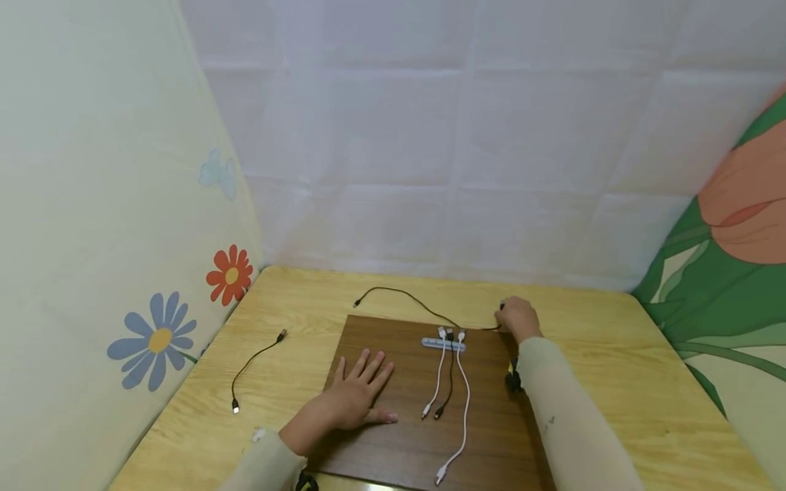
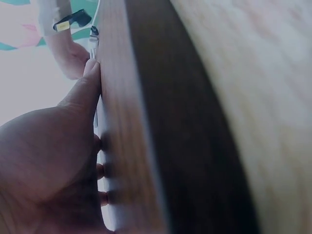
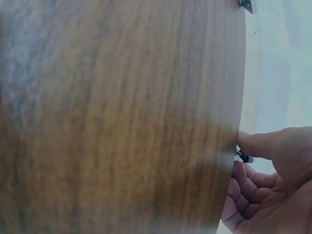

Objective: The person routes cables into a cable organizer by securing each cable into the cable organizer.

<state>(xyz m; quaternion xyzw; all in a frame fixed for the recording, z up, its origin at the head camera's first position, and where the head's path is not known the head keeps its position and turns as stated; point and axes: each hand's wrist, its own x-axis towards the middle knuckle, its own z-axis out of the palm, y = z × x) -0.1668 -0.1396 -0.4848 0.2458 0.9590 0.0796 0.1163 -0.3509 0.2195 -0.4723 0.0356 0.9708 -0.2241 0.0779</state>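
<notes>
My left hand (image 1: 355, 399) lies flat with spread fingers on a dark brown wooden board (image 1: 393, 450). At the board's far right corner, my right hand (image 1: 518, 319) pinches one end of a black USB cable (image 1: 408, 294); its connector (image 3: 246, 157) shows between thumb and fingers in the right wrist view. The cable's other end lies on the table behind the board. A pale blue cable holder (image 1: 432, 341) sits near the board's far edge. In it are a short white cable (image 1: 439, 382), a short black cable (image 1: 451, 382) and a longer white cable (image 1: 467, 402).
Left of the board, another black cable (image 1: 242, 372) lies on the yellow wood-grain table (image 1: 614, 382). A white sheet (image 1: 430, 136) hangs behind the table. Flower-printed cloths stand along the left side (image 1: 92, 204) and right side (image 1: 737, 273).
</notes>
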